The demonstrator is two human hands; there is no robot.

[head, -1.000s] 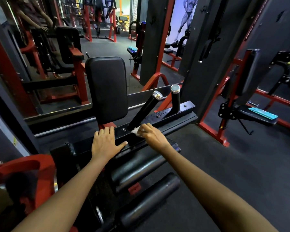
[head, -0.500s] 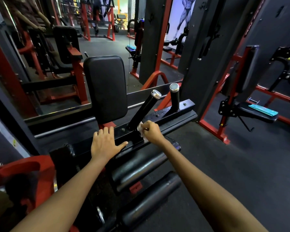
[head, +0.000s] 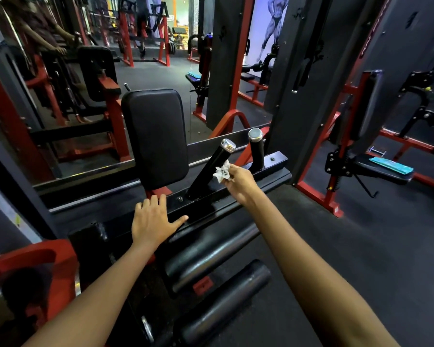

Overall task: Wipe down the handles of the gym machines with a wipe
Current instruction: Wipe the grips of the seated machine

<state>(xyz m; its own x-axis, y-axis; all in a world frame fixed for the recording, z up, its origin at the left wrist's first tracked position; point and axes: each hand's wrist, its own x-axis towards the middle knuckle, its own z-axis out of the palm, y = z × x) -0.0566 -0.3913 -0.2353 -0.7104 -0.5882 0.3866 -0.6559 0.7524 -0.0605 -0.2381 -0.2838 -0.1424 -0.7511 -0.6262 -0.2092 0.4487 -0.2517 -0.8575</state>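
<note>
Two black handles with chrome caps rise from the machine's black bar: a slanted near handle (head: pixel 211 169) and an upright far handle (head: pixel 257 149). My right hand (head: pixel 241 182) pinches a crumpled white wipe (head: pixel 222 171), which lies against the right side of the slanted handle about midway up. My left hand (head: pixel 153 221) rests flat with fingers spread on the black frame (head: pixel 211 199), just below the black back pad (head: pixel 156 136).
Black foam rollers (head: pixel 211 254) lie below the frame. A mirror behind reflects red racks. A dark panel (head: pixel 308 91) stands right of the handles, beyond it a red machine with a seat carrying a teal cloth (head: pixel 391 165). A red part (head: pixel 30 261) sits at lower left.
My right hand slid the wipe up the slanted handle from its base to about mid-height. My left hand stayed on the frame.
</note>
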